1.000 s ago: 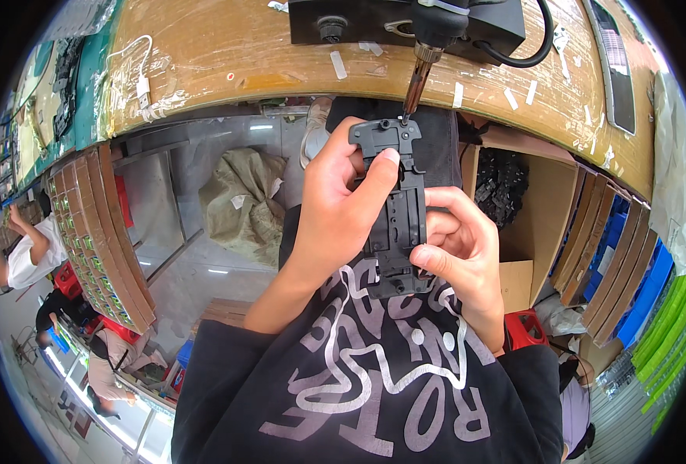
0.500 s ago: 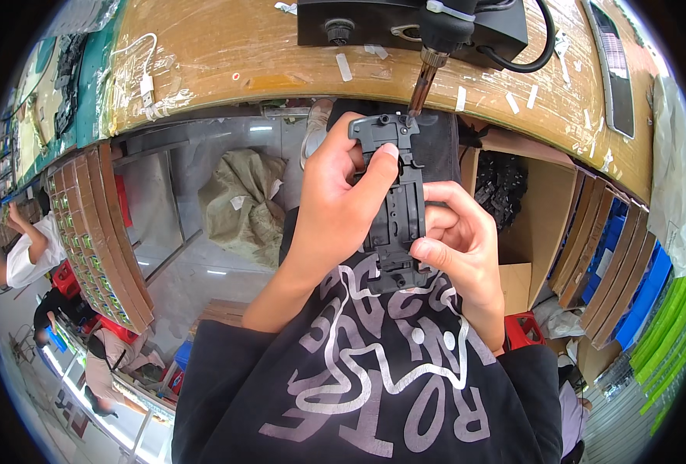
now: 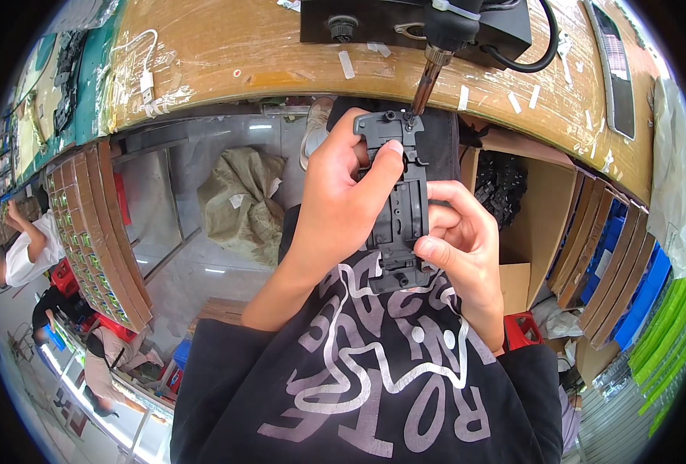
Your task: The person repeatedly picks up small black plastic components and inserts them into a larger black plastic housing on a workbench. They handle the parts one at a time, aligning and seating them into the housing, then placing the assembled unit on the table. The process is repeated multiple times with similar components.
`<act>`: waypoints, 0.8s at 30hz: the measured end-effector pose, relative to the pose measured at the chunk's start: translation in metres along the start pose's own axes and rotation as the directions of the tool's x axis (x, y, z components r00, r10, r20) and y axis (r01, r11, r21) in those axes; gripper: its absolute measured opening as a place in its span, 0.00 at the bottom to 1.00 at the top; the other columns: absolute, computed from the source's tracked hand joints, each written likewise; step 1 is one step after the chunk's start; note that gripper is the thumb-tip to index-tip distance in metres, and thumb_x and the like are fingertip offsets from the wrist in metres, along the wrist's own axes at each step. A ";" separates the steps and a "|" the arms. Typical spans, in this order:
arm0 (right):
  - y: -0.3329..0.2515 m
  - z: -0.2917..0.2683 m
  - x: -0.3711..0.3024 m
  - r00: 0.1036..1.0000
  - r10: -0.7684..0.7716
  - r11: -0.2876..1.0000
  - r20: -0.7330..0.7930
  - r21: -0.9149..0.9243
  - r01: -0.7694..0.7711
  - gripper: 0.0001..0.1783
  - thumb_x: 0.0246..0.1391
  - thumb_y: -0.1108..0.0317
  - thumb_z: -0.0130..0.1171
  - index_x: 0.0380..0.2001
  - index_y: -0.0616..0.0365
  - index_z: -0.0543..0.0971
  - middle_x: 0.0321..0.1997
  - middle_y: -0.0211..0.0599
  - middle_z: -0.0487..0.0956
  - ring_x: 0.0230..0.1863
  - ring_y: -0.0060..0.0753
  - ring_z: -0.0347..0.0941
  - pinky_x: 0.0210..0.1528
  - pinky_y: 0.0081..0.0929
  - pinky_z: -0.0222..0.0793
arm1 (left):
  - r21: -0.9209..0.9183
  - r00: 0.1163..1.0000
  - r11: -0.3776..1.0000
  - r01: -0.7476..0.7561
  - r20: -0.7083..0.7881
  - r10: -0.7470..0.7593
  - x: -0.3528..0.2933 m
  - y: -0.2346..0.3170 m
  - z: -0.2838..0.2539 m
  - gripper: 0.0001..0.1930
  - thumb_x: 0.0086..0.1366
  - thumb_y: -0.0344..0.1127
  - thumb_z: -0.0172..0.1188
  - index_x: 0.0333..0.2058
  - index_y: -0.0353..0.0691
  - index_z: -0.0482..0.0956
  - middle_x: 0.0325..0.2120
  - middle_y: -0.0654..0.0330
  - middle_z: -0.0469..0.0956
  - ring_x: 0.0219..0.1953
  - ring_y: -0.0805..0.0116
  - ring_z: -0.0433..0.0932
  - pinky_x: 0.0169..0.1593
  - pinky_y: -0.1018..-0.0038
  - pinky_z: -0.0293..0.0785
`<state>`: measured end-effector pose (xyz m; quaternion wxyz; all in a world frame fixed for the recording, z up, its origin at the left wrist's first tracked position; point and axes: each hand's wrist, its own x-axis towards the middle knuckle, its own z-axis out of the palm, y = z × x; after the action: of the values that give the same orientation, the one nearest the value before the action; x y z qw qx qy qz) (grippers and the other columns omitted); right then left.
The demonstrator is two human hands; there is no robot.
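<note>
A long black moulded plastic frame (image 3: 407, 205) with posts and screw holes is held between my two hands, above my lap and below the bench edge. My left hand (image 3: 344, 189) is closed around its upper left side, the thumb pressed on its face. My right hand (image 3: 464, 236) pinches the lower right edge between thumb and bent fingers. From above, an electric screwdriver (image 3: 435, 58) points down, and its bit meets the post at the frame's upper right corner. Whether a screw sits there is too small to tell.
Behind the screwdriver stands a black box (image 3: 327, 22) with a knob on the wrapped bench (image 3: 227, 46). A phone (image 3: 615, 77) and a white cable (image 3: 148, 85) lie there too. Below right, a carton (image 3: 540, 209) holds black parts. Stacked cardboard trays (image 3: 99, 232) stand left; people work beyond.
Both hands have shifted the plastic frame slightly right and up, bringing its corner post under the screwdriver bit. The grip of each hand looks the same.
</note>
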<state>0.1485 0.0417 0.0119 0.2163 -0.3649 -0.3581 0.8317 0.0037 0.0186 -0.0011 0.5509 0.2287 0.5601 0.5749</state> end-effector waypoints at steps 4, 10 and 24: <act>0.001 -0.001 0.000 1.000 -0.012 1.000 0.004 0.001 0.012 0.21 0.42 0.77 0.57 0.42 0.67 0.64 0.25 0.33 0.73 0.24 0.16 0.67 0.26 0.12 0.62 | -0.018 1.000 1.000 -0.004 -0.003 0.004 0.000 0.000 0.001 0.06 0.56 0.26 0.47 0.33 0.34 0.65 0.24 0.65 0.70 0.25 0.83 0.67 0.27 0.84 0.64; 0.000 -0.001 0.001 1.000 -0.008 1.000 0.002 0.004 0.008 0.22 0.42 0.77 0.57 0.42 0.67 0.64 0.25 0.34 0.73 0.24 0.16 0.68 0.26 0.12 0.62 | -0.018 1.000 1.000 -0.002 -0.010 0.002 0.000 0.003 0.002 0.07 0.56 0.25 0.47 0.35 0.33 0.65 0.24 0.63 0.71 0.25 0.83 0.68 0.27 0.84 0.64; 0.004 -0.005 0.003 1.000 -0.024 1.000 0.014 0.012 0.024 0.22 0.43 0.76 0.57 0.43 0.67 0.64 0.24 0.33 0.73 0.24 0.16 0.68 0.25 0.12 0.62 | 0.070 1.000 0.997 -0.024 -0.010 0.025 0.002 0.005 0.003 0.07 0.56 0.25 0.48 0.34 0.32 0.65 0.23 0.64 0.70 0.24 0.84 0.67 0.27 0.84 0.64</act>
<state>0.1500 0.0431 0.0053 0.2259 -0.3536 -0.3590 0.8337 0.0036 0.0232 0.0033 0.5324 0.2513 0.5801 0.5629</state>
